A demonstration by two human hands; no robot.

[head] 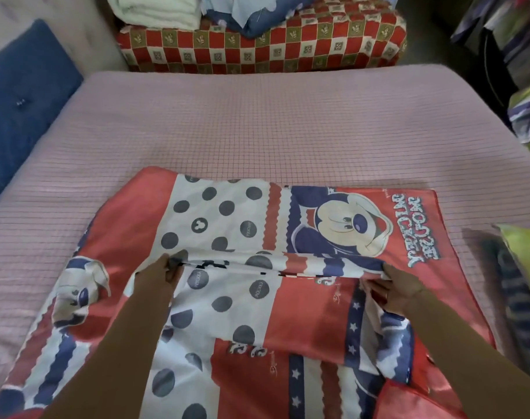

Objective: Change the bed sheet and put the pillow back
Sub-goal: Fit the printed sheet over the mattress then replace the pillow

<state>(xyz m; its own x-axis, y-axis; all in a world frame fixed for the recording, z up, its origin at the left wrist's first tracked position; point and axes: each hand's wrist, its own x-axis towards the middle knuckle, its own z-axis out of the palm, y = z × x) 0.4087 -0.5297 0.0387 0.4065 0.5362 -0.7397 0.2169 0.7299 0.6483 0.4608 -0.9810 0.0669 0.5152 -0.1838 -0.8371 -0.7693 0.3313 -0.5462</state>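
Note:
A red, white and blue cartoon-print bed sheet [245, 225] lies partly folded on the near half of the pink checked mattress [257, 125]. My left hand [158, 275] pinches a raised fold of the sheet at its left end. My right hand [399, 285] grips the same fold at its right end. The fold runs straight between both hands. A yellow-green pillow [520, 252] lies at the right edge of the bed, partly cut off.
A red and cream checked seat [257, 46] stands past the far end of the mattress, piled with white towels [158, 10] and blue cloth [257, 13]. A blue padded panel [19, 98] lines the left side. Patterned fabrics [526, 116] hang at the right.

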